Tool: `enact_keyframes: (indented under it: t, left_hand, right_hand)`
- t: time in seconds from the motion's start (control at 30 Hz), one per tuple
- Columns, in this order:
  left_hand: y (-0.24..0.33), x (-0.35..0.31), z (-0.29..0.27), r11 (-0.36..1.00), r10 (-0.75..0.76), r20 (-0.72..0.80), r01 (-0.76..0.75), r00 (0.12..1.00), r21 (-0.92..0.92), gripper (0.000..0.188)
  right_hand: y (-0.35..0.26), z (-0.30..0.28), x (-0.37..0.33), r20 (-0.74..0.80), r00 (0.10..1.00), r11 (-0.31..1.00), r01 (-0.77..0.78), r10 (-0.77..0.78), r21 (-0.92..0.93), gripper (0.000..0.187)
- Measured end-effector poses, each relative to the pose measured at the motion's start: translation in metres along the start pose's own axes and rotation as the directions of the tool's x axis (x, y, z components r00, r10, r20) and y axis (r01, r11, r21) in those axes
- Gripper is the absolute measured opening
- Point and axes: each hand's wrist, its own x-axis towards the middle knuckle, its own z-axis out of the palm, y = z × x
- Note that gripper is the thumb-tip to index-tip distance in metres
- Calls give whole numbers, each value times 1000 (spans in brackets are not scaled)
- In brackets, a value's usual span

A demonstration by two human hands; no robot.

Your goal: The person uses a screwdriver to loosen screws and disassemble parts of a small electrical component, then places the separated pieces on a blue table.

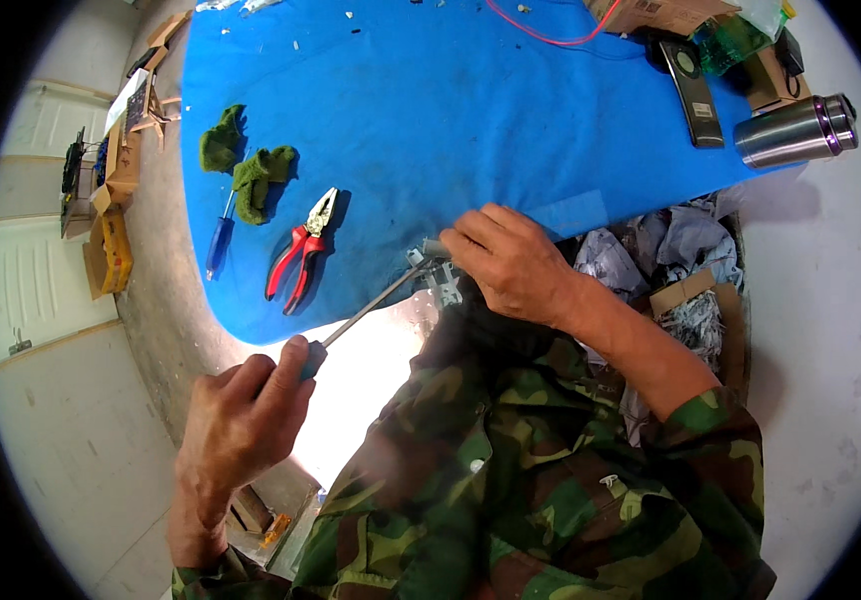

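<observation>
Scraps (696, 338) in box (733, 325) near right hand (513, 262)

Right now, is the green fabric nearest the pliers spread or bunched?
Bunched: the green fabric forms a crumpled lump beside the pliers.

Blue-handled screwdriver (367, 309), grey bracket-like part (444, 284)
On my feed, the shaft slants up rightward, its tip at the part, by the tabletop's (431, 130) near edge.
</observation>
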Motion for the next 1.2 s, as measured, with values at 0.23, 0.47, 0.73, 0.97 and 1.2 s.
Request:
enact_keyframes:
  t: [0.23, 0.47, 0.73, 0.97, 1.2]
  left_hand:
    - [19, -12, 8, 970, 63, -4, -61, 998, 233, 45]
    - [14, -14, 13, 922, -264, -82, 227, 961, -312, 31]
    - [7, -14, 14, 794, -387, 15, 341, 922, -503, 28]
    - [17, -6, 9, 819, -388, -17, 336, 922, -465, 27]
    - [21, 9, -15, 894, -322, 29, 314, 946, -321, 32]
  right_hand:
    - [1, 1, 1, -38, 999, 999, 19, -18, 44, 29]
    - [-4, 2, -1, -61, 998, 999, -27, 29, 35, 24]
    - [-7, 1, -1, -84, 995, 999, -48, 50, 24, 19]
    - [-5, 2, -2, -96, 994, 999, -44, 45, 11, 20]
    - [-1, 3, 1, -77, 997, 1000, -6, 6, -2, 23]
